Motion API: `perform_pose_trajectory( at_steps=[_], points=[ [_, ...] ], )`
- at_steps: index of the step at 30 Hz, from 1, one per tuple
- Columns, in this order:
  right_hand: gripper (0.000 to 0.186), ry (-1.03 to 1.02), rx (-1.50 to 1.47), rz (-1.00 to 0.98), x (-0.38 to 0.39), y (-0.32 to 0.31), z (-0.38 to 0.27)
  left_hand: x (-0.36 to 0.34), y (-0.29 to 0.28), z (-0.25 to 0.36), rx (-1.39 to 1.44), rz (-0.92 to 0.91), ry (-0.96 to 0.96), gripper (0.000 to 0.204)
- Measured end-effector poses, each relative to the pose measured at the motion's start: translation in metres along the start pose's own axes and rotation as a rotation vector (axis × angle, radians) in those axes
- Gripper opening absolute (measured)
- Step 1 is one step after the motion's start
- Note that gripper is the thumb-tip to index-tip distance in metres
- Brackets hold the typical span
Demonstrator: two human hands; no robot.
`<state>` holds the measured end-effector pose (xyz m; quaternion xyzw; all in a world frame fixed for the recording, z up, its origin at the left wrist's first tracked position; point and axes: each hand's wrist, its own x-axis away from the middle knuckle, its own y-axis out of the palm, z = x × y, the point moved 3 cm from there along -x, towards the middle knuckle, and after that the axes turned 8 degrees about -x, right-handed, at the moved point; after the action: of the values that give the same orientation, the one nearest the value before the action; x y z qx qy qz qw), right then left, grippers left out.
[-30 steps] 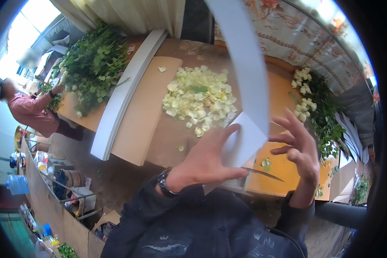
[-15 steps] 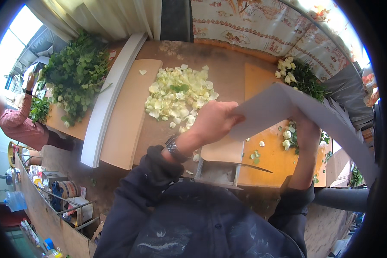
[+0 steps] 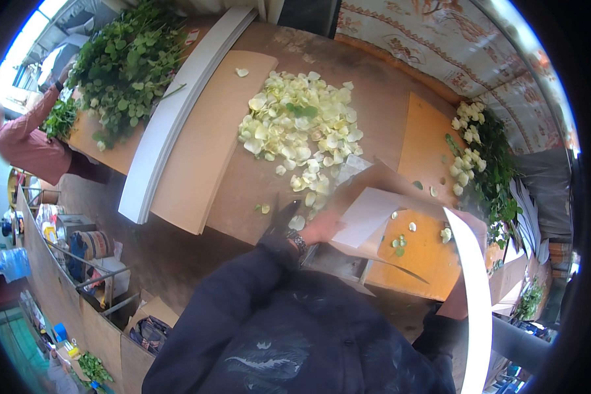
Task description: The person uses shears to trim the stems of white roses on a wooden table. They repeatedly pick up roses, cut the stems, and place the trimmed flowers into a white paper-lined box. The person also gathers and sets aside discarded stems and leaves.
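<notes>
My left hand (image 3: 323,230) is closed at the near-left corner of a white sheet (image 3: 366,215), its fingertips blurred. The sheet lies over tan cardboard (image 3: 364,247) on a shallow metal frame (image 3: 335,261). My right hand (image 3: 471,228) is farther right, closed around a long, bent white strip of stiff paper (image 3: 474,295). That strip curves down past my right forearm and covers most of the hand. Loose creamy rose petals (image 3: 302,118) lie heaped just beyond my left hand, with a few green leaves on top.
Long white boards (image 3: 177,125) and a tan board (image 3: 210,144) lie across the table's left side. Leafy stems (image 3: 125,72) are piled beyond them. White roses (image 3: 469,164) lie at the right. A person (image 3: 33,144) stands at far left. Below is a cluttered shelf (image 3: 92,262).
My left hand has come down and nearer to me, onto the sheet at the metal frame. The strip at my right has swung lower and more upright. My view has tilted and shifted.
</notes>
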<state>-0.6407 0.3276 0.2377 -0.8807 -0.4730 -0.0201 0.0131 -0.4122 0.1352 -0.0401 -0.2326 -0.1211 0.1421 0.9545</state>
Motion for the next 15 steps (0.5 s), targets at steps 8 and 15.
perform_pose_trajectory(
  at_steps=[8,15],
  points=[
    [0.029,0.22,-0.096,-0.016,-0.032,0.05,0.039,0.013,0.034,-0.044,-0.159,-0.078,-0.19,0.038],
    [0.032,0.185,0.163,-0.148,-0.045,0.074,0.075,0.043,0.008,-0.026,-0.041,-0.105,-0.409,0.036]
  ],
)
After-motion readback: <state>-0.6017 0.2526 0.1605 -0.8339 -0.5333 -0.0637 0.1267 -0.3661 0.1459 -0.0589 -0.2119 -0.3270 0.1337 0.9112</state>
